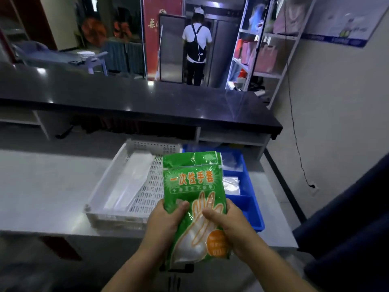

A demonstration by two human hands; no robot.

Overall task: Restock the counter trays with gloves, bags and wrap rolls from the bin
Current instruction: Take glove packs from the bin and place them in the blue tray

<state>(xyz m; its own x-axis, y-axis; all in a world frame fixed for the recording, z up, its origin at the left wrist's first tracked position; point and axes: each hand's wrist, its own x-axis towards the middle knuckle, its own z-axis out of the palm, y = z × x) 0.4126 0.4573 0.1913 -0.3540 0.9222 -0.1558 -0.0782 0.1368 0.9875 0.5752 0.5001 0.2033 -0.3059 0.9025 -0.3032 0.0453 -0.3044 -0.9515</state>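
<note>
Left hand point(166, 220) and right hand point(229, 226) both clamped on the lower sides of an upright green glove pack point(193, 199), held above the near edge of the surface point(42, 186), before a white tray point(109, 186) and blue bin point(252, 209).

A green pack of disposable gloves point(192, 199), printed with a white glove outline and an orange disc, is held upright above the bench. Behind it, a white perforated tray point(117, 186) holds a clear plastic sleeve point(131, 180). Just beside the tray, a blue bin point(250, 205) holds clear bags point(231, 184).
</note>
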